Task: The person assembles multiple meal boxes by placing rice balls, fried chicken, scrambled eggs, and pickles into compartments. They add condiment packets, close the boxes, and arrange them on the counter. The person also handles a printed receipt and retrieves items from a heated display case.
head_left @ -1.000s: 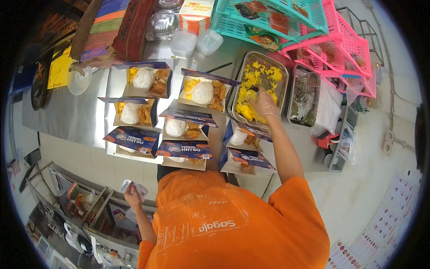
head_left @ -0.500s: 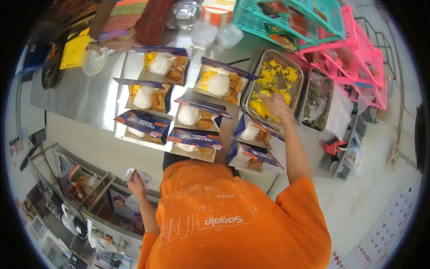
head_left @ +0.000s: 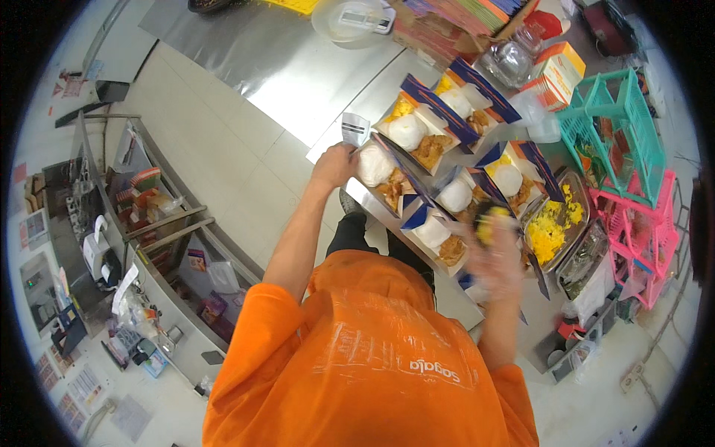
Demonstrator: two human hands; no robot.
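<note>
My left hand [head_left: 334,165] is closed at the near-left corner of an open meal box, a printed paper slip [head_left: 355,130] standing up from its fingers. The box holds a white mound of rice [head_left: 375,165] and brown fried pieces [head_left: 393,190]. My right hand [head_left: 497,261], in a clear plastic glove and blurred by motion, grips a small dark scoop [head_left: 488,211] loaded with yellow scrambled egg [head_left: 485,228]. It hovers over the nearer boxes; the scoop's handle is hidden. Beyond it, a metal tray [head_left: 567,182] holds more crumbled egg [head_left: 547,235].
Several filled boxes with dark blue lids crowd the steel table [head_left: 287,82]. Right of them stand a turquoise basket [head_left: 633,141], a pink basket [head_left: 644,231] and a tray of dark green wrapped food [head_left: 585,261]. A clear plastic tub [head_left: 346,22] sits at the far edge.
The view has swung leftward. My right hand has lifted the scoop with egg out of the tray and over the boxes. My left hand has come up to the table's edge with the slip.
</note>
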